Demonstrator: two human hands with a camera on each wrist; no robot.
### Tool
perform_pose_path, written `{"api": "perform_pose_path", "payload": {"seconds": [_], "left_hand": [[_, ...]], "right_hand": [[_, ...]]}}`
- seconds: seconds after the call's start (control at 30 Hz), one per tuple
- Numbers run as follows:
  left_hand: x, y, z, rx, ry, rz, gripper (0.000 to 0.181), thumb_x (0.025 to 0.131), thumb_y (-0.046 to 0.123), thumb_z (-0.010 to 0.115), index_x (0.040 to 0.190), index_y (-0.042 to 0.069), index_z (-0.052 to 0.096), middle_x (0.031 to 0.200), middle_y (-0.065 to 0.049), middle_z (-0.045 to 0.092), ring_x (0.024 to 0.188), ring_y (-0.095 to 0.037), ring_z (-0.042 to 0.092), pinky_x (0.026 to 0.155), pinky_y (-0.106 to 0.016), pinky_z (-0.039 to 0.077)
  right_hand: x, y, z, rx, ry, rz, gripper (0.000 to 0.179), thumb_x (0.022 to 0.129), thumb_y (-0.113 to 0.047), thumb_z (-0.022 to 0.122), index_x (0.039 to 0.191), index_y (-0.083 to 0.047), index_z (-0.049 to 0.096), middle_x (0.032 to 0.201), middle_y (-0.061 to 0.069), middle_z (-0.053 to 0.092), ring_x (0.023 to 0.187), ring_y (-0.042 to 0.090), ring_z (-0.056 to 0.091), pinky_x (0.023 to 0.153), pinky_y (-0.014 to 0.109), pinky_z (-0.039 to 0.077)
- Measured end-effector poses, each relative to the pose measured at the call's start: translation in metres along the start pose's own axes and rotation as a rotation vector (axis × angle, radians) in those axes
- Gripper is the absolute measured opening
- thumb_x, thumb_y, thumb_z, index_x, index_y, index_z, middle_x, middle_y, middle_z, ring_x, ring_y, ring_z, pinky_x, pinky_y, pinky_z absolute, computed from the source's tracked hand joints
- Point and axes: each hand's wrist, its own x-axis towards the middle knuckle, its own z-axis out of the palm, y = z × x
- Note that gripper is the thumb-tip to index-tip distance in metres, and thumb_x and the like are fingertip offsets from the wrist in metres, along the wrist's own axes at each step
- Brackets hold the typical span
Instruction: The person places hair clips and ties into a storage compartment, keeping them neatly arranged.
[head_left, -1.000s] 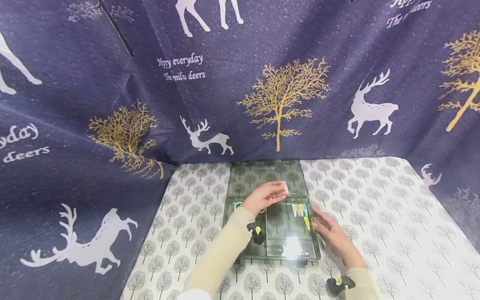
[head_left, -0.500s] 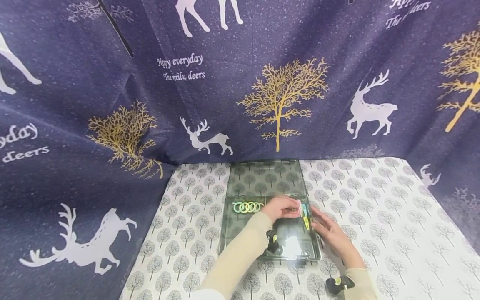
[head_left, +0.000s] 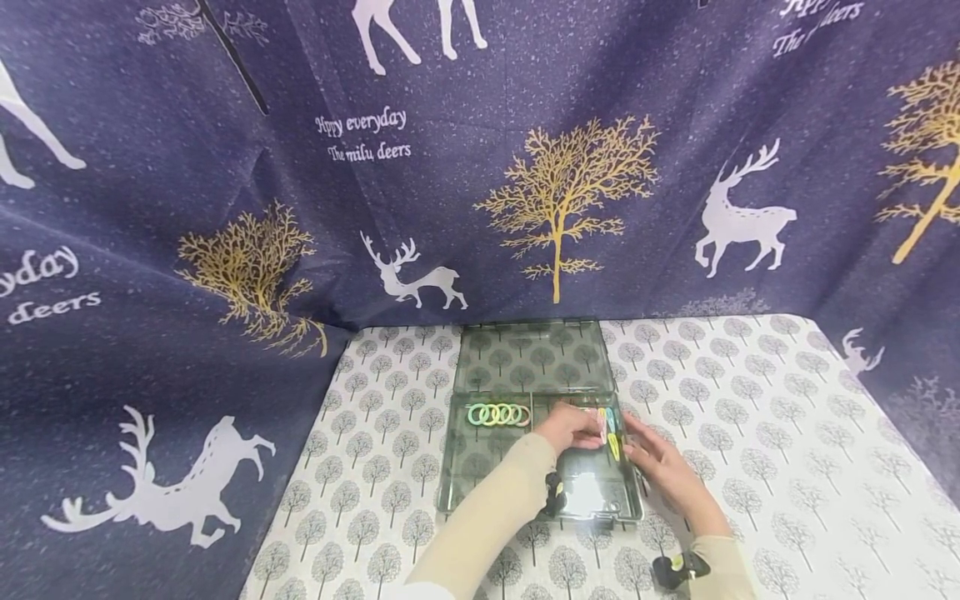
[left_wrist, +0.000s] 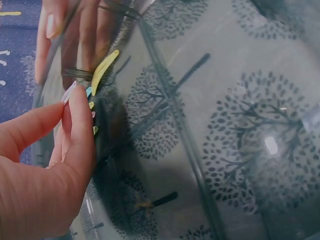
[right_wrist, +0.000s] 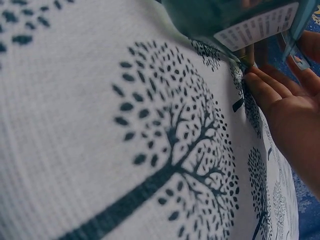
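Note:
My left hand [head_left: 573, 427] reaches into the right side of a translucent dark green case [head_left: 487, 475]. In the left wrist view, its thumb and index finger pinch a small pale pink hair clip [left_wrist: 70, 91]. A yellow hair clip [head_left: 615, 447] lies by the case's right wall, below a row of several pastel clips [head_left: 610, 419] that the hand partly hides. Outside that wall, my right hand [head_left: 667, 471] rests with fairly straight fingers [right_wrist: 267, 90] against the case. Several linked-looking rings [head_left: 492, 414] in green, yellow and pink lie in the left compartment.
The case's hinged lid [head_left: 536, 358] lies back toward the curtain [head_left: 420, 208]. A divider [head_left: 532, 408] separates left and right compartments. A white label [right_wrist: 260, 27] is on the case's outside. Tree-patterned cloth [head_left: 750, 467] covers the table.
My left hand has come down from above the lid edge to the clip row on the right, bringing the pink clip. The rings are now uncovered. My right hand has stayed put.

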Motion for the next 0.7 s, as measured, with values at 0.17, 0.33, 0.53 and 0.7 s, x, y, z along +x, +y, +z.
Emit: {"api": "perform_pose_path", "payload": {"seconds": [0.17,0.33,0.53,0.7], "left_hand": [[-0.002,-0.001,0.004,0.038,0.054,-0.004,0.008,0.076,-0.019,0.062,0.079,-0.012,0.064,0.087,-0.031,0.067,0.084,-0.039,0.069,0.069,-0.037,0.062],[-0.008,0.001,0.007,0.049,0.073,-0.013,0.01,0.076,-0.02,0.062,0.079,-0.011,0.058,0.086,-0.032,0.067,0.086,-0.041,0.068,0.071,-0.038,0.062],[-0.011,-0.001,0.009,0.053,0.073,-0.01,0.013,0.075,-0.022,0.062,0.074,-0.011,0.058,0.087,-0.033,0.066,0.087,-0.043,0.067,0.072,-0.04,0.062],[-0.013,-0.004,0.011,0.077,0.084,-0.01,0.012,0.074,-0.023,0.063,0.073,-0.012,0.06,0.085,-0.033,0.066,0.086,-0.043,0.067,0.072,-0.04,0.062]], "right_hand": [[0.001,0.0,0.0,-0.006,0.015,0.031,0.062,0.098,-0.015,0.054,0.152,-0.009,0.025,0.152,0.025,0.026,0.136,0.046,0.029,0.109,0.057,0.032],[0.001,0.001,0.001,-0.002,0.008,0.025,0.061,0.098,-0.014,0.053,0.152,-0.008,0.024,0.151,0.026,0.026,0.134,0.047,0.033,0.109,0.056,0.035],[0.002,0.002,0.0,0.024,0.008,0.015,0.062,0.098,-0.013,0.053,0.152,-0.007,0.024,0.153,0.025,0.025,0.133,0.045,0.035,0.102,0.027,0.046],[0.002,0.003,0.0,0.015,0.002,0.026,0.062,0.098,-0.014,0.053,0.152,-0.008,0.023,0.153,0.025,0.025,0.135,0.046,0.031,0.109,0.047,0.039]]}}
